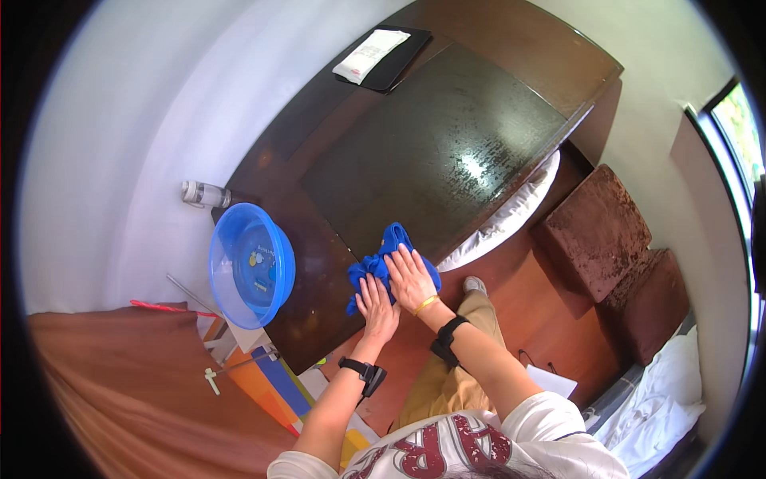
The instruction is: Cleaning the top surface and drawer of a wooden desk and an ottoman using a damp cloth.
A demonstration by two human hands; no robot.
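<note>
A bunched blue cloth [395,238] lies at the near edge of a dark wooden table [371,173]. On its left part rests my left hand [378,308], palm down with the fingers spread a little. My right hand [412,276] presses flat on the cloth's right part, just above and beside the left one. Neither hand's fingers are closed around the cloth. Wet-looking streaks shine on the table's dark panel to the right. A blue plastic basin [281,263] with printed pictures stands at the table's left end.
A clear bottle [212,194] is behind the basin. At the far edge a white packet [374,54] lies on a black flat item [398,66]. Two brown stools [598,230] stand to the right. A white cushion [508,221] shows below the table's edge.
</note>
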